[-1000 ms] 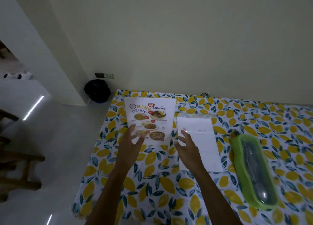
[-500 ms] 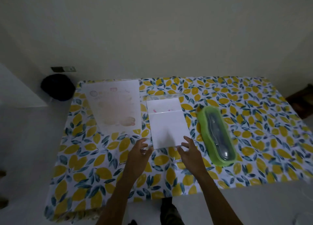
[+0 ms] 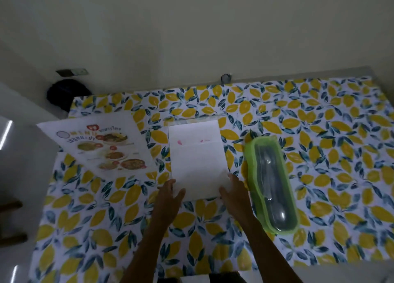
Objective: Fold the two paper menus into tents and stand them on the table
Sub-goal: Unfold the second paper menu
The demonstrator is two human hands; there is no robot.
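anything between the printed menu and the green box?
Yes, in the head view: the white sheet lies flat between the printed menu and the green box, with both hands at its near edge.

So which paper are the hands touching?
The plain white menu in the middle, blank side up. The other menu, showing food pictures, lies untouched to its left.
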